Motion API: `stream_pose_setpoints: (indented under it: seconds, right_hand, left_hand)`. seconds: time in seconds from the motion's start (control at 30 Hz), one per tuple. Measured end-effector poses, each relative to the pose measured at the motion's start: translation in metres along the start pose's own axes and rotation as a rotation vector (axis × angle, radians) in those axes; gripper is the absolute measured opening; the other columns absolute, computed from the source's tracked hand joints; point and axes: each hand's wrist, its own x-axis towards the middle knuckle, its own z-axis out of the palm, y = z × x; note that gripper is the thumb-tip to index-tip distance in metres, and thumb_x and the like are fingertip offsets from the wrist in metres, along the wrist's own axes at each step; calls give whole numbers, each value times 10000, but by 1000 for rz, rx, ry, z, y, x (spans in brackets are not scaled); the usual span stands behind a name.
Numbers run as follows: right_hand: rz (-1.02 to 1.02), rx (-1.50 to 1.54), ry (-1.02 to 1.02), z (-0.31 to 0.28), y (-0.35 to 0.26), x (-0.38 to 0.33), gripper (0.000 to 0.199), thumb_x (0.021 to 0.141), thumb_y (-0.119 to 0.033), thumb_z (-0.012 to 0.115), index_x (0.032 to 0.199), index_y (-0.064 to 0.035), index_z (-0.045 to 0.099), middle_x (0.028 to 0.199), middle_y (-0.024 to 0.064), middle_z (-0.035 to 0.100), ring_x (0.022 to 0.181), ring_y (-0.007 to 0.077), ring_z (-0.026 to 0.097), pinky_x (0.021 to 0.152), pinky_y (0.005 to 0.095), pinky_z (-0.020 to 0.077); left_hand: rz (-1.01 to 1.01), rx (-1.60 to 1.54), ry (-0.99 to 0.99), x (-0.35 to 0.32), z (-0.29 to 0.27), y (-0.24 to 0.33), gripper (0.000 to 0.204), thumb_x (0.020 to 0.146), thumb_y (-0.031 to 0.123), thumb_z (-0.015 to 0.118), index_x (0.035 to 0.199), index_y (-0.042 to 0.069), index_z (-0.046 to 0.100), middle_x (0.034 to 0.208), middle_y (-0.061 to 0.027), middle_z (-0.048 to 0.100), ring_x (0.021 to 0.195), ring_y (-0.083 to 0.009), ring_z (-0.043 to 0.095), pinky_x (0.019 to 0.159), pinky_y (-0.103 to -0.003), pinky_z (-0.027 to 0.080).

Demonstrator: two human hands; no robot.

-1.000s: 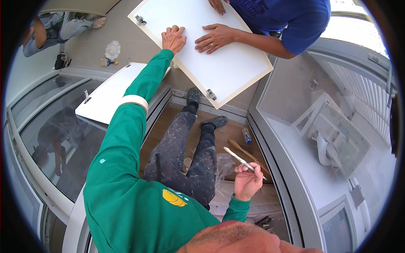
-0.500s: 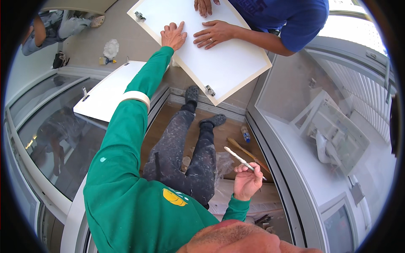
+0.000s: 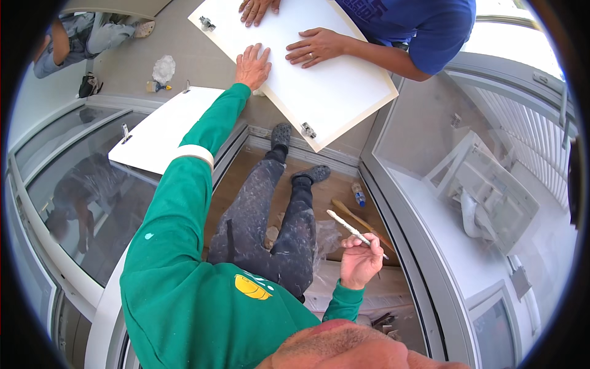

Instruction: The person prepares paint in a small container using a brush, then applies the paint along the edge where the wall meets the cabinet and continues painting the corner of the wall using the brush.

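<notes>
My left hand lies flat, fingers spread, on the near edge of a white cabinet door panel with metal hinges at its corners. A person in a blue shirt opposite presses both hands on the same panel, one hand near its middle, the other at the top. My right hand is lower right, fingers closed around a thin white paintbrush that points up and to the left. My green sleeve stretches up to the panel.
A second white panel rests on a glass frame at left. My paint-spattered trousers and grey clogs stand on a wooden floor strip with a small bottle and a wooden stick. Glass railings flank both sides. Another person's legs show top left.
The white panel has shifted slightly up and away with the other person's hands; my left hand stays on its edge. My right hand keeps the paintbrush in the same place.
</notes>
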Motion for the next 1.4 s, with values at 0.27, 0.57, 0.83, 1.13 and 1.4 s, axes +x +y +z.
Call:
stream_pose_setpoints:
  seconds: [0.27, 0.57, 0.83, 1.13, 1.4]
  right_hand:
    - [-5, -23, -12, 1, 5, 0, 242, 936, -274, 545, 962, -51, 637, 762, 93, 603, 728, 239, 531, 698, 395, 434]
    - [10, -34, -48, -2, 8, 2, 254, 938, -260, 532, 967, -26, 626, 785, 114, 613, 744, 260, 551, 716, 416, 449]
    - [18, -22, -100, 4, 8, -5, 269, 936, -260, 529, 971, -10, 623, 785, 126, 605, 739, 274, 554, 726, 434, 457]
    - [-11, -53, -148, -4, 1, -28, 264, 933, -269, 537, 961, -22, 625, 773, 108, 605, 731, 257, 547, 711, 414, 445]
    - [-25, -82, -277, -25, -16, -53, 251, 928, -265, 544, 947, -33, 637, 753, 97, 617, 713, 247, 547, 684, 394, 436]
  left_hand:
    - [94, -14, 6, -33, 3, 22, 554, 904, 370, 599, 1409, 160, 506, 1423, -112, 432, 1335, -323, 381, 1057, -527, 323]
    - [58, 124, -290, 44, -35, 23, 744, 862, 490, 641, 1519, 293, 353, 1256, -118, 474, 1158, -293, 472, 916, -471, 411]
    - [80, 59, -291, -17, -35, 23, 580, 872, 366, 632, 1418, 230, 491, 1234, -110, 501, 1131, -289, 505, 892, -461, 425]
    - [-506, -573, 10, -191, -32, 75, 413, 862, 281, 657, 1195, 38, 631, 1137, -175, 574, 1051, -362, 589, 870, -477, 476]
    - [-796, -498, -549, -441, -78, 82, 409, 833, 301, 689, 1119, 8, 691, 1155, -239, 615, 1080, -402, 604, 945, -471, 487]
